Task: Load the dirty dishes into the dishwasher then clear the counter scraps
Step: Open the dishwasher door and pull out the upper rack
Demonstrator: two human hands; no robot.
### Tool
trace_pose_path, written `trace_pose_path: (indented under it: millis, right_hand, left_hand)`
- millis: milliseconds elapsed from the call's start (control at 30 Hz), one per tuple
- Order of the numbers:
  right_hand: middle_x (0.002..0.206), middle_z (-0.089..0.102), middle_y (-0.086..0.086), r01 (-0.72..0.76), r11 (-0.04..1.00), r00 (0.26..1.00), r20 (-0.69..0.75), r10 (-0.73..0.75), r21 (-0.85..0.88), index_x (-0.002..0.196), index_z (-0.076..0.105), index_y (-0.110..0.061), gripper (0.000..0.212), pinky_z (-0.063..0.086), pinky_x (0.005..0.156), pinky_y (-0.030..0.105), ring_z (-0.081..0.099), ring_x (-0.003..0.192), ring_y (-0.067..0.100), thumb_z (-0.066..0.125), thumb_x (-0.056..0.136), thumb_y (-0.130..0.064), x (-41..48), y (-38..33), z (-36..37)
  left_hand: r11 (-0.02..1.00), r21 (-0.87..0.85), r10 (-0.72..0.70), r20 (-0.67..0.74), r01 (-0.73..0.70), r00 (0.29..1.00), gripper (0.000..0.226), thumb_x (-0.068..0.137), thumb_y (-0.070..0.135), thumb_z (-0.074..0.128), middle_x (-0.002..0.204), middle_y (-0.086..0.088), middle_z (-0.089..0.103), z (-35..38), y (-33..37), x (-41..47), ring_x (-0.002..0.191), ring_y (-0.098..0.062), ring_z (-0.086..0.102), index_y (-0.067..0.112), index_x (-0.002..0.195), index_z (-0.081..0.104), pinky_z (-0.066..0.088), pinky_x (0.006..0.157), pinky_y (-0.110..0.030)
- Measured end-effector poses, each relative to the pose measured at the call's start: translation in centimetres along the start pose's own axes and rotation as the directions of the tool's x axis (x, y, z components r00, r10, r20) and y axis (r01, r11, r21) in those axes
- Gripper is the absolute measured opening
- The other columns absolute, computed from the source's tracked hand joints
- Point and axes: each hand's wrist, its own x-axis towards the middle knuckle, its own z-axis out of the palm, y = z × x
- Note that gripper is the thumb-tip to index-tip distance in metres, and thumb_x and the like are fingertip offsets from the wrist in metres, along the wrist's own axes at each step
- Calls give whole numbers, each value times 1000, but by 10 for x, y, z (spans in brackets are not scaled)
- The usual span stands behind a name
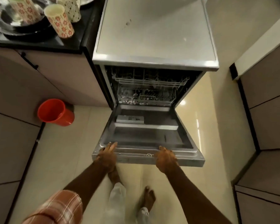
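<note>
We find the dishwasher door [145, 135] lowered, left hand [107, 153] flat on it, right hand [166, 159] gripping; dishes [60, 20] remain on table [68, 44], unloaded.

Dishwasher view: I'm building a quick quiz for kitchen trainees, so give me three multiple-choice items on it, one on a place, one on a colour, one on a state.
1. Where do the cups stand? A) on the counter B) on the floor C) in a sink
2. What colour is the bucket? A) blue B) red C) white
3. How is the dishwasher door? A) shut B) open and lowered C) taken off

1 A: the cups sit on the black counter left of the dishwasher.
2 B: the bucket is plainly red.
3 B: the door lies lowered, with the left hand and right hand on its front edge.
</note>
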Motion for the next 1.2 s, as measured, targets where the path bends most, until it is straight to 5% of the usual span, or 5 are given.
trace_pose_path:
  millis: [233,433,567,1000,1200]
  right_hand:
    - [98,67,7,-37,993,999,37,33,113,110,59,-19,14,52,71,37,65,86,26,63,98,-21,20,22,77]
    - [107,74,6,-67,993,967,250,42,95,105,76,-16,17,60,89,38,71,104,26,63,97,-23,77,37,153]
    - [136,55,7,-15,1000,953,302,17,-9,135,56,-19,45,52,99,43,58,123,28,71,93,-25,90,42,188]
    - [172,14,4,-54,994,950,311,22,96,163,21,-32,94,52,103,48,49,138,34,79,89,-27,144,71,347]
    - [172,6,8,-36,999,946,322,37,-10,160,21,-29,95,42,113,53,43,142,36,81,86,-26,163,63,379]
  left_hand:
    - [988,-150,51,158,-27,986,48,95,9,57,147,-7,47,79,9,30,131,-26,52,12,141,44,46,105,-35]
    - [994,-108,0,44,5,999,5,89,23,71,90,-1,66,143,1,108,107,-27,69,22,91,66,51,59,-13]
    - [996,-91,-11,144,24,989,31,92,13,61,126,-9,63,172,8,137,117,-27,62,16,122,66,51,99,-34]
    - [999,-52,-11,71,15,997,100,90,0,65,167,-19,-7,336,6,243,152,-41,20,20,161,-3,46,109,-41]
    - [998,35,43,110,-48,993,95,91,-2,61,170,-4,5,344,16,262,131,-30,54,21,162,3,51,102,-43]
